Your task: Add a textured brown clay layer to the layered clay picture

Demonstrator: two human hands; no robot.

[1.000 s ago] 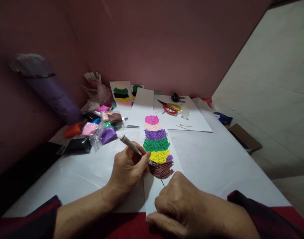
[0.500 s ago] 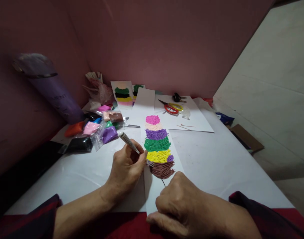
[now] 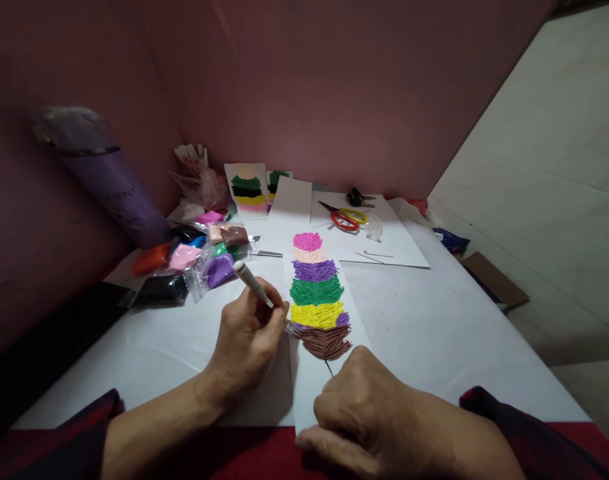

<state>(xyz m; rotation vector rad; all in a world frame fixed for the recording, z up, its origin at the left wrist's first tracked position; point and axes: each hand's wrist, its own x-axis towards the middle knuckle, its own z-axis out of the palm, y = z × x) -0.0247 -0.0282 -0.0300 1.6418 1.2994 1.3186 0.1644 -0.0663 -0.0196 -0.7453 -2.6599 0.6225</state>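
Note:
My left hand (image 3: pixel 249 327) pinches a clay tool with a pale patterned handle (image 3: pixel 251 283). Its metallic, tined tip (image 3: pixel 292 328) is at the left edge of the brown and yellow bands. Beneath lies a white paper strip (image 3: pixel 309 393) bearing a feather shape of textured clay bands (image 3: pixel 316 291): pink, peach, purple, green, yellow and brown, with small purple bits between the last two. A thin dark stem line runs below the brown band. My right hand (image 3: pixel 364 413) rests curled on the strip's near end, thumb at its edge; whatever its fingers hold is hidden.
Bagged coloured clay (image 3: pixel 184 257) lies at the left, before a leaning purple bottle (image 3: pixel 119 190). Behind are painted cards (image 3: pixel 248 190). Scissors (image 3: pixel 345 219), keys (image 3: pixel 355 197) and thin sticks (image 3: pixel 374 255) lie on white sheets at the back. A brown box (image 3: pixel 494 280) sits at the right.
My left hand has moved slightly left, drawing the tool's tip toward the outer edge of the bands; more purple shows there. My right hand stays almost still.

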